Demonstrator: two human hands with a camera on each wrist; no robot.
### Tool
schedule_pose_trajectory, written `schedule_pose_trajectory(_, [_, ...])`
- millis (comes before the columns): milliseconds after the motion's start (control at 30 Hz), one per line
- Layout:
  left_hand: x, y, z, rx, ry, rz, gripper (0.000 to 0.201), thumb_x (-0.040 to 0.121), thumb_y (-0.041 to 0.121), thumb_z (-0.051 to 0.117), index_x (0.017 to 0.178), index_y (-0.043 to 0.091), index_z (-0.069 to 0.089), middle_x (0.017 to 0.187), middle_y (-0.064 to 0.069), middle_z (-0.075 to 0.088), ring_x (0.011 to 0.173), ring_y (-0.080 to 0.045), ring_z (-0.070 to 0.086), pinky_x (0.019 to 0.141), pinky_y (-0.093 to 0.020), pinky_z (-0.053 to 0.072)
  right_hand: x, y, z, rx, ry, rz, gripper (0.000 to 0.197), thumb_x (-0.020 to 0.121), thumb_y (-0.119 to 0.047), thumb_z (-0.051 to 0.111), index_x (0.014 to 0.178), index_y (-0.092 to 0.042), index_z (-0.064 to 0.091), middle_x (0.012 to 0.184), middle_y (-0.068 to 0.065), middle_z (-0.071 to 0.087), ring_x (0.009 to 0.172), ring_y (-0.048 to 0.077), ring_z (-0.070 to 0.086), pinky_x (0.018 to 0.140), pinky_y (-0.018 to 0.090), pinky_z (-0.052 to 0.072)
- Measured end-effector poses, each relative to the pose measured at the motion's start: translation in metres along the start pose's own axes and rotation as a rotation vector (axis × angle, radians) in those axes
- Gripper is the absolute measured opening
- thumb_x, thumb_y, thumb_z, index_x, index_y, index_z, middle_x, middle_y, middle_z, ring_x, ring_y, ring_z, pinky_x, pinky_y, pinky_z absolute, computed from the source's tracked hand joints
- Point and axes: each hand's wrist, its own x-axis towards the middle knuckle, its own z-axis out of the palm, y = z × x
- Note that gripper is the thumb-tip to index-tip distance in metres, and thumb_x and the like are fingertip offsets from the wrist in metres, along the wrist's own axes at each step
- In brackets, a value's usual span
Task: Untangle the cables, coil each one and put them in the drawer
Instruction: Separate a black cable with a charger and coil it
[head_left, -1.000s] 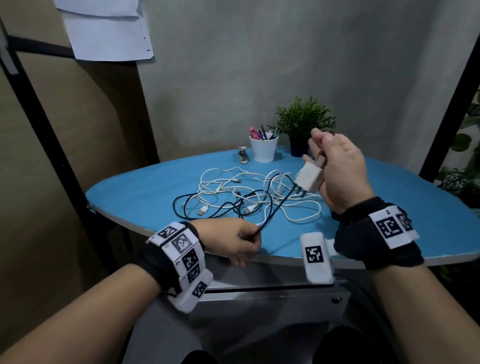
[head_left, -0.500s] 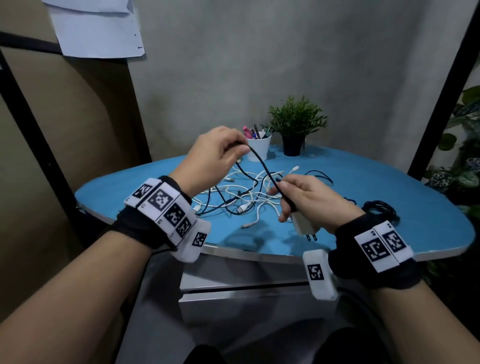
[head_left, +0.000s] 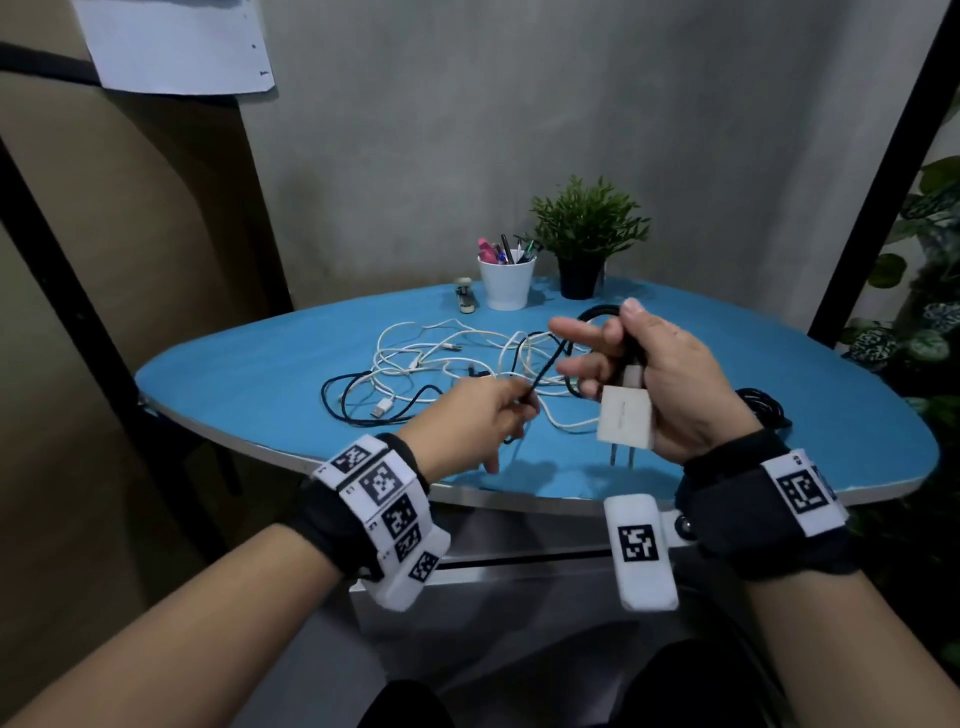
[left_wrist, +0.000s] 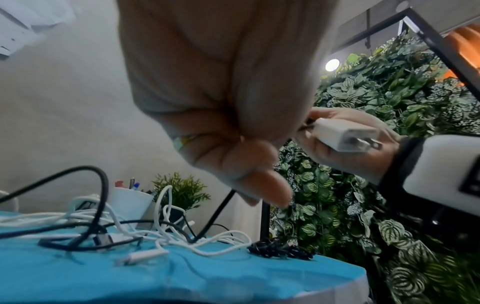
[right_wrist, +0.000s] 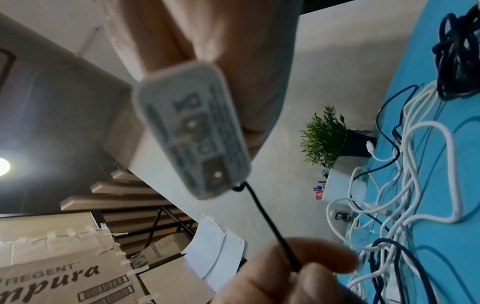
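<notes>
My right hand (head_left: 631, 364) grips a white charger plug (head_left: 625, 422) above the blue table's (head_left: 249, 384) front edge, prongs pointing down. Loops of its black cable (head_left: 548, 364) pass around my raised right fingers. Just to the left and lower, my left hand (head_left: 511, 410) pinches that black cable, which runs taut between my hands. In the right wrist view the plug (right_wrist: 192, 131) is close and blurred, and the cable (right_wrist: 270, 222) leads to my left fingertips (right_wrist: 311, 265). A tangle of white and black cables (head_left: 426, 364) lies mid-table. The grey drawer unit (head_left: 519, 582) under the table looks shut.
A coiled black cable bundle (head_left: 763, 410) lies at the table's right side. At the back stand a white pen cup (head_left: 506, 283), a small potted plant (head_left: 584, 234) and a stapler (head_left: 465, 299). Black frame posts and leafy plants stand to the right.
My left hand has dropped from high above the tangle to near the front edge, still pinching the black cable. My right hand has lifted the plug and now has cable around its fingers.
</notes>
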Motion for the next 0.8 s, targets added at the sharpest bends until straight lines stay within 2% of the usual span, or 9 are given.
schedule_pose_trajectory(67, [-0.005,0.0,0.008,-0.017,-0.104,0.007,0.014,0.098,0.018,0.044,0.102,0.014,0.057,0.088,-0.002,0.062,0.042,-0.014,0.056,0.038,-0.017,0.041,0.003,0.002,0.001,0.124,0.04,-0.011,0.036,0.101,-0.026,0.033,0.071,-0.01,0.044,0.111,0.017,0.067,0.087,0.024,0.07,0.067,0.032,0.059])
schedule_pose_trajectory(133, [-0.009,-0.002,0.012,-0.017,-0.219,0.026,0.012,0.097,0.017,0.046,0.101,0.013,0.057,0.086,0.001,0.061,0.046,-0.014,0.058,0.041,-0.02,0.047,0.007,0.004,0.002,0.138,0.103,-0.041,0.035,0.101,-0.025,0.034,0.073,-0.01,0.047,0.118,0.017,0.063,0.101,0.024,0.066,0.083,0.039,0.056])
schedule_pose_trajectory(200, [-0.015,-0.004,0.013,-0.003,-0.329,0.036,0.009,0.096,0.016,0.048,0.095,0.016,0.056,0.081,0.005,0.057,0.055,-0.018,0.063,0.046,-0.021,0.05,0.01,0.007,-0.002,0.068,0.152,-0.073,0.033,0.101,-0.023,0.036,0.075,-0.01,0.051,0.116,0.013,0.063,0.101,0.021,0.062,0.092,0.04,0.049])
schedule_pose_trajectory(267, [-0.02,-0.007,0.008,0.008,-0.369,0.033,0.009,0.095,0.017,0.05,0.088,0.017,0.055,0.078,0.007,0.057,0.066,-0.021,0.067,0.055,-0.022,0.054,0.012,0.009,-0.006,-0.069,0.164,-0.09,0.032,0.1,-0.023,0.039,0.074,-0.012,0.053,0.107,0.01,0.063,0.092,0.015,0.059,0.089,0.039,0.045])
schedule_pose_trajectory(367, [-0.02,-0.01,-0.011,0.124,-0.222,0.113,0.016,0.094,0.022,0.052,0.079,0.024,0.053,0.074,0.01,0.061,0.072,-0.01,0.066,0.07,-0.025,0.052,0.013,0.013,-0.014,-0.55,0.195,-0.163,0.035,0.098,-0.03,0.045,0.068,-0.02,0.059,0.092,0.022,0.063,0.082,0.025,0.06,0.078,0.035,0.039])
schedule_pose_trajectory(467, [-0.016,-0.006,-0.021,0.216,0.098,0.295,0.007,0.092,0.023,0.057,0.087,0.02,0.06,0.079,0.013,0.056,0.074,-0.005,0.054,0.072,-0.02,0.041,0.012,0.018,-0.01,-0.912,0.124,-0.149,0.033,0.098,-0.031,0.043,0.071,-0.019,0.056,0.07,0.015,0.058,0.055,0.027,0.05,0.056,0.036,0.043])
schedule_pose_trajectory(600, [-0.004,0.001,-0.029,0.24,0.392,0.448,0.006,0.088,0.015,0.061,0.093,0.012,0.064,0.1,0.0,0.057,0.089,-0.013,0.054,0.082,-0.018,0.039,0.011,0.023,0.006,-0.965,0.02,-0.082,0.028,0.1,-0.026,0.038,0.077,-0.015,0.05,0.063,0.009,0.059,0.059,0.036,0.06,0.059,0.036,0.05])
schedule_pose_trajectory(700, [0.012,-0.001,-0.04,0.297,0.45,0.458,0.006,0.087,0.011,0.062,0.092,0.009,0.065,0.108,-0.007,0.057,0.096,-0.02,0.057,0.087,-0.024,0.039,0.009,0.026,0.006,-0.963,-0.008,-0.052,0.032,0.099,-0.033,0.037,0.079,-0.014,0.054,0.054,0.003,0.046,0.051,0.028,0.05,0.056,0.046,0.047])
schedule_pose_trajectory(800, [0.029,-0.008,-0.049,0.337,0.445,0.412,0.007,0.087,0.01,0.061,0.092,0.009,0.066,0.11,-0.008,0.057,0.098,-0.022,0.057,0.088,-0.023,0.038,0.007,0.029,0.002,-0.983,-0.065,0.016,0.039,0.095,-0.044,0.044,0.075,-0.013,0.056,0.05,0.0,0.04,0.049,0.02,0.044,0.052,0.034,0.039])
